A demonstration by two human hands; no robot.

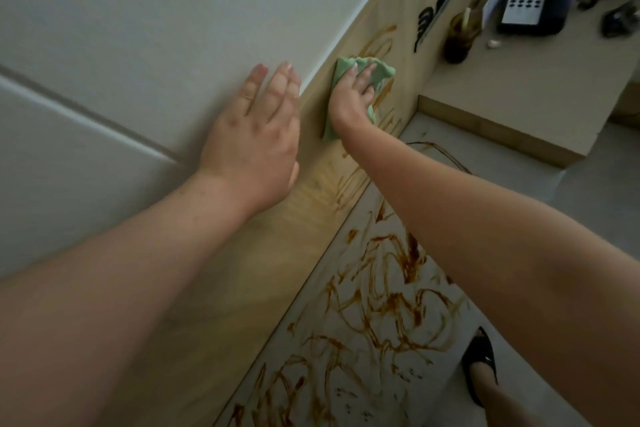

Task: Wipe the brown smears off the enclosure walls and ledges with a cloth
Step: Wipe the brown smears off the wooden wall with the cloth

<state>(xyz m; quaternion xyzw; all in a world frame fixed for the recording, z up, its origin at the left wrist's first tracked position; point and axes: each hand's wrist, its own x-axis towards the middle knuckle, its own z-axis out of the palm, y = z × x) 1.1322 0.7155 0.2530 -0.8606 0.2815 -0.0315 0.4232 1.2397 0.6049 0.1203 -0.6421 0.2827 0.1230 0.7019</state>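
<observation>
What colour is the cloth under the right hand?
Light green cloth, seen best in the head view.

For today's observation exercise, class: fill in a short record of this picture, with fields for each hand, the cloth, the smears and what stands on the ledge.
Left hand: flat, fingers straight, resting on the white panel
Right hand: presses the green cloth against the wooden wall
Brown smears: on the wooden wall above the cloth; many more on the floor
Ledge: brown jar, black keypad device
Lower right: black shoe
</observation>
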